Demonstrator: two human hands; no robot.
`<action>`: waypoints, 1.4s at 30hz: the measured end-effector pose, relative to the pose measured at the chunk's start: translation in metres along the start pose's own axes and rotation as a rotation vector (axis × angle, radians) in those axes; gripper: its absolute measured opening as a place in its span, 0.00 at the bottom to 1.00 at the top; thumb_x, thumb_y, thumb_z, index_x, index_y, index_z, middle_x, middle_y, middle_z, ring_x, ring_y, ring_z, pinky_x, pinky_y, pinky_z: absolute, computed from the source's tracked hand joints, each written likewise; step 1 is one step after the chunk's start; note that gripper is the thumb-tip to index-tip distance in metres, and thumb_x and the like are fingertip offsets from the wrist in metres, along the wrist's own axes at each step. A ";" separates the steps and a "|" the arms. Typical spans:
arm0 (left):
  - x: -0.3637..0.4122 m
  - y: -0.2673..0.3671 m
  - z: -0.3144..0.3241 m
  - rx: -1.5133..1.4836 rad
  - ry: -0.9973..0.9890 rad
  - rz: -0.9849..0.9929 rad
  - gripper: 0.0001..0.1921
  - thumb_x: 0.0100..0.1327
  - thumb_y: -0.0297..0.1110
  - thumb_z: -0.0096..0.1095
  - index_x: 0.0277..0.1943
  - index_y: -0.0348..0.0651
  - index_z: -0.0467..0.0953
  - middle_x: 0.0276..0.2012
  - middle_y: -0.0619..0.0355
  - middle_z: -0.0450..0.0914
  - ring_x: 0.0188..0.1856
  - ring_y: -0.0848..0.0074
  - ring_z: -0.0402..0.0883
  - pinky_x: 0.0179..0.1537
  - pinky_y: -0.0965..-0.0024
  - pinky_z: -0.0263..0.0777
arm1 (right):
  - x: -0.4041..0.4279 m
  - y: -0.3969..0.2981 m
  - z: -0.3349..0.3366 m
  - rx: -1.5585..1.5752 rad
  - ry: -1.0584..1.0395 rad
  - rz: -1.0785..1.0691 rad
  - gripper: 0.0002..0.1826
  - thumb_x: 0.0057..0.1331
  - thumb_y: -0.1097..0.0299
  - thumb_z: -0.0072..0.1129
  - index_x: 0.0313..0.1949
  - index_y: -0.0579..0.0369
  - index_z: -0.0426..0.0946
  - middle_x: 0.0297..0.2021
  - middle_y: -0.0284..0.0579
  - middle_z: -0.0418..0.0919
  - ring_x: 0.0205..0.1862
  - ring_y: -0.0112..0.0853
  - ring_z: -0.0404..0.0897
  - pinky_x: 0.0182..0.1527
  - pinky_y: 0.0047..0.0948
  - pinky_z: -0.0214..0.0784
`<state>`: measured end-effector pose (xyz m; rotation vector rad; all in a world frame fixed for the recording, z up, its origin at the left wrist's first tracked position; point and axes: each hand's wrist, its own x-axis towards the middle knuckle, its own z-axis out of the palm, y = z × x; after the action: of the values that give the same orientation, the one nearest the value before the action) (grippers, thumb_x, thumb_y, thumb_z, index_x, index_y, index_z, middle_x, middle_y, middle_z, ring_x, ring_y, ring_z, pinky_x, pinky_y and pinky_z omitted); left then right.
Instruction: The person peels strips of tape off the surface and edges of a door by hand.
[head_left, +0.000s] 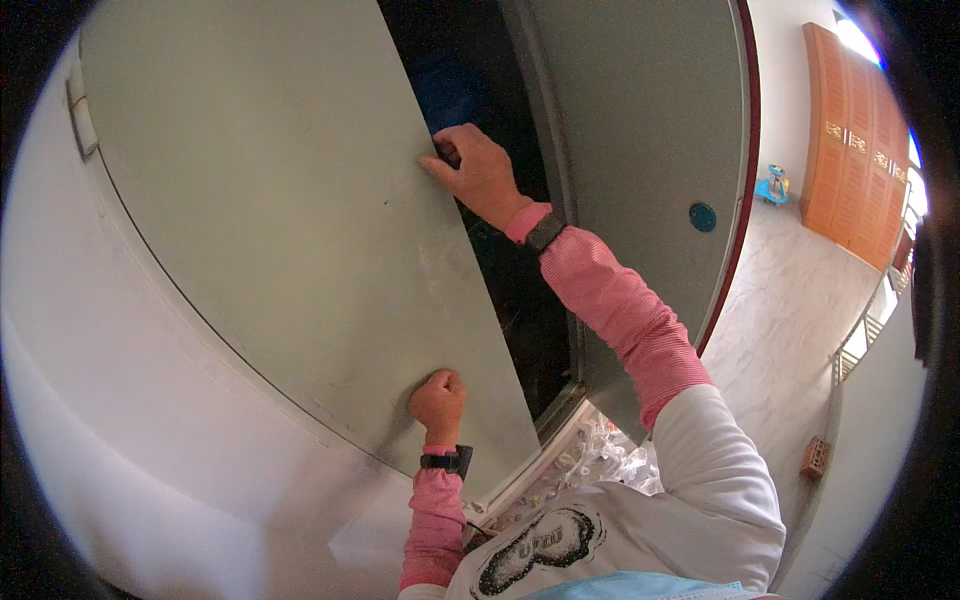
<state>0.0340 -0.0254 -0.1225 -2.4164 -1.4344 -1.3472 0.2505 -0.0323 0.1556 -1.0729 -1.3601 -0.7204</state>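
A pale grey-green door panel (300, 225) fills the left and middle of the view, with a hinge (82, 112) at its upper left edge. My right hand (476, 169) is at the panel's free edge, thumb on the face and fingers curled round behind it. Lower down, my left hand (439, 401) makes a fist close against the panel's face; whether it touches is hard to tell. Beyond the free edge lies a dark opening (517, 322), whose inside is mostly hidden in shadow. A second grey-green panel (637, 135) with a round dark-teal fitting (703, 217) stands to the right.
A white wall (112, 375) borders the door panel on the left and below. White plastic bags (615, 457) lie by the opening's lower corner. Farther right are a marbled floor (795, 315), an orange-brown wooden cabinet (847, 150), a blue ride-on toy (772, 186) and a brick (814, 458).
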 end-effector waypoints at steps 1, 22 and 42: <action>0.001 0.002 0.000 -0.002 -0.003 0.004 0.07 0.52 0.41 0.61 0.26 0.51 0.82 0.21 0.56 0.80 0.21 0.59 0.78 0.23 0.60 0.69 | -0.001 0.003 0.003 -0.040 0.005 -0.048 0.16 0.62 0.57 0.57 0.39 0.59 0.76 0.34 0.47 0.77 0.35 0.41 0.77 0.37 0.37 0.71; 0.000 -0.001 0.002 -0.047 0.142 0.091 0.04 0.50 0.38 0.61 0.23 0.55 0.80 0.16 0.58 0.77 0.17 0.60 0.75 0.18 0.62 0.67 | 0.018 0.009 0.010 0.060 0.013 0.237 0.09 0.62 0.69 0.51 0.36 0.63 0.73 0.27 0.51 0.78 0.25 0.35 0.80 0.29 0.32 0.73; -0.001 -0.009 0.009 -0.012 0.187 0.125 0.07 0.51 0.38 0.61 0.20 0.54 0.77 0.13 0.55 0.73 0.14 0.57 0.73 0.15 0.59 0.63 | 0.035 0.018 -0.019 0.857 -0.560 0.571 0.17 0.65 0.65 0.53 0.43 0.70 0.71 0.29 0.41 0.73 0.29 0.25 0.76 0.35 0.27 0.80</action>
<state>0.0332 -0.0171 -0.1330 -2.2731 -1.2141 -1.5088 0.2789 -0.0361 0.1887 -0.8885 -1.4880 0.5996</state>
